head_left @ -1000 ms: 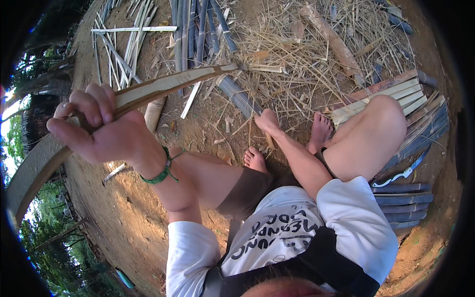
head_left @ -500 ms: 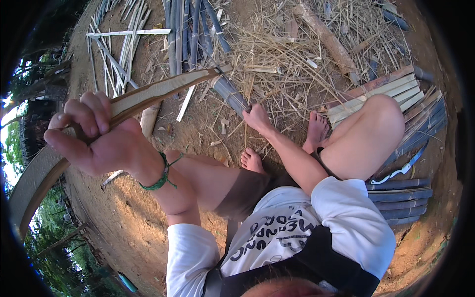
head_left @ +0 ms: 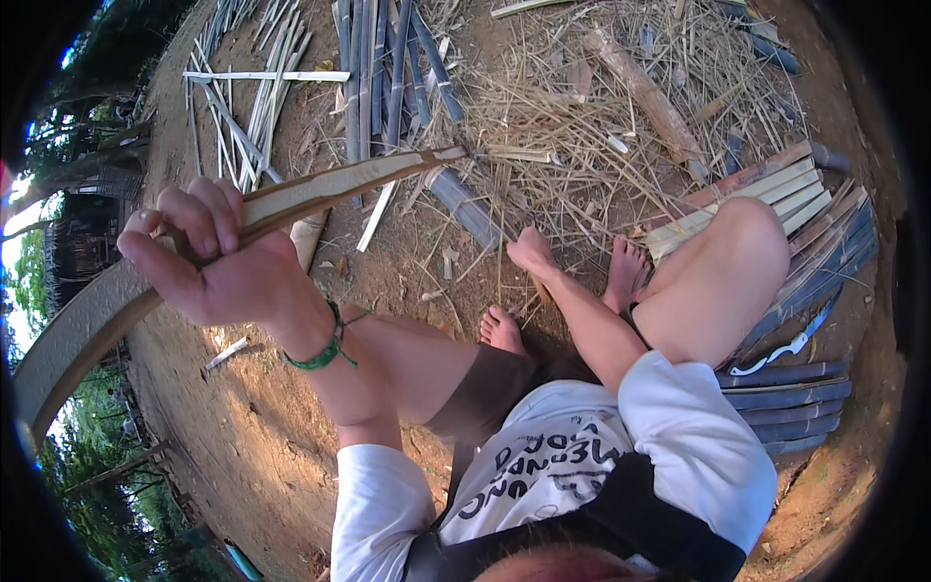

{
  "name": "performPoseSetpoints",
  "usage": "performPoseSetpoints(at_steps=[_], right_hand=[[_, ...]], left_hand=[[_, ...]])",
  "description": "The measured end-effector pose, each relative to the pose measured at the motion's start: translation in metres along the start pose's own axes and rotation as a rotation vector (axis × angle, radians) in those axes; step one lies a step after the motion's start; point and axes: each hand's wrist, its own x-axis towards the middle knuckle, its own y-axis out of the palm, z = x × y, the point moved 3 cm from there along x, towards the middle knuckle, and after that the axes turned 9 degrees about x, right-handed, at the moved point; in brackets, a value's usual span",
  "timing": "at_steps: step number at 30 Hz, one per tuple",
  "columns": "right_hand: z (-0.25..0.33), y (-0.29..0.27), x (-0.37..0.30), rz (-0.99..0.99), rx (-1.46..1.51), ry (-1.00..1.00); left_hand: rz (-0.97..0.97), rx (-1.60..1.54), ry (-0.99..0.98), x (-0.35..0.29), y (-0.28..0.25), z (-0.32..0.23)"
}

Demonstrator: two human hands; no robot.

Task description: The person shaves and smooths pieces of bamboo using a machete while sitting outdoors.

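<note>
My left hand (head_left: 213, 252), raised on the left with a green cord bracelet at its wrist, is closed around a long split bamboo strip (head_left: 339, 179). The strip's pale inner face shows, and its far end narrows to a tip near the middle. My right hand (head_left: 531, 252) is closed in front of my feet on what looks like a knife; its brown handle end (head_left: 540, 289) shows below the fist, and the blade, seen nearly edge-on, is hard to make out. Beside it lies a short dark bamboo piece (head_left: 464, 207). Whether the strip touches it, I cannot tell.
Dark bamboo lengths (head_left: 373, 87) and pale strips (head_left: 276, 97) lie at the far left. Shavings (head_left: 543, 126) and a brown log (head_left: 650, 107) cover the far ground. Split bamboo (head_left: 761, 209), stacked pieces (head_left: 790, 403) and a curved white-handled blade (head_left: 795, 344) lie right.
Both hands have shifted slightly right and nearer, the left still holding the strip. The strip's tip has moved right, and the view has shifted a little too.
</note>
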Motion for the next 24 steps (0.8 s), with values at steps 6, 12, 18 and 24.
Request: performPoseSetpoints(at_steps=[6, 12, 18, 24], right_hand=[[0.125, -0.016, -0.061, 0.045, 0.315, -0.305], [-0.015, 0.008, 0.003, 0.095, 0.07, 0.062], [0.053, 0.008, -0.026, 0.115, 0.203, 0.032], [0.062, -0.003, -0.03, -0.021, 0.216, -0.216]], left_hand=[[-0.075, 0.023, -0.008, -0.008, -0.007, -0.001], [-0.031, -0.05, -0.024, 0.003, -0.008, 0.007], [0.02, -0.061, -0.012, 0.0, -0.018, 0.005], [0.038, -0.091, -0.05, 0.001, -0.012, 0.005]])
